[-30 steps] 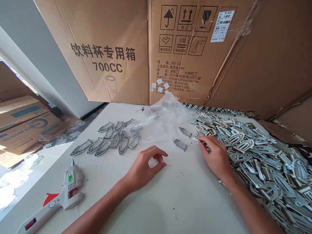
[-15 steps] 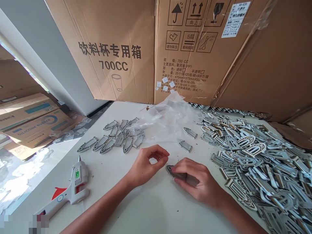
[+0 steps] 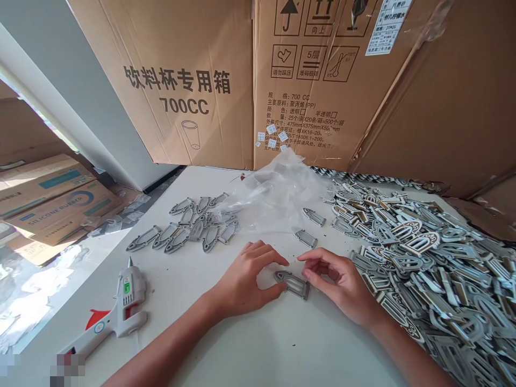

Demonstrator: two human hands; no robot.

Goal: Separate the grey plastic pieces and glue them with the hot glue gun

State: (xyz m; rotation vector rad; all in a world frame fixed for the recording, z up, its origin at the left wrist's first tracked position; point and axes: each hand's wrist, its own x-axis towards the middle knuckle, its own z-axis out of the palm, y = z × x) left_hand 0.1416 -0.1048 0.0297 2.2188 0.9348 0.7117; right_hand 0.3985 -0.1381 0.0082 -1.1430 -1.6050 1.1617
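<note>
A small grey frame-like piece with a pointed arch end (image 3: 296,286) lies on the white table between my two hands. My left hand (image 3: 252,279) is at its pointed end, thumb and forefinger spread apart, the thumb tip at the piece's near edge; whether it touches I cannot tell. Just past the square end, my right hand (image 3: 336,279) hovers with curled, parted fingers and nothing visible in them. Farther back lie two similar loose pieces, one arched piece (image 3: 314,216) and another arched piece (image 3: 305,237).
A big heap of arched pieces (image 3: 427,269) covers the table's right side. Several assembled-looking pieces (image 3: 197,228) lie back left. A glue gun (image 3: 129,301) rests at left. Crumpled clear plastic (image 3: 274,188) lies before a tall cardboard box (image 3: 193,43).
My right hand has let go of the arched piece and drawn back to the right, fingers parting. The left hand has opened from its near-pinch and come to the piece's pointed end.
</note>
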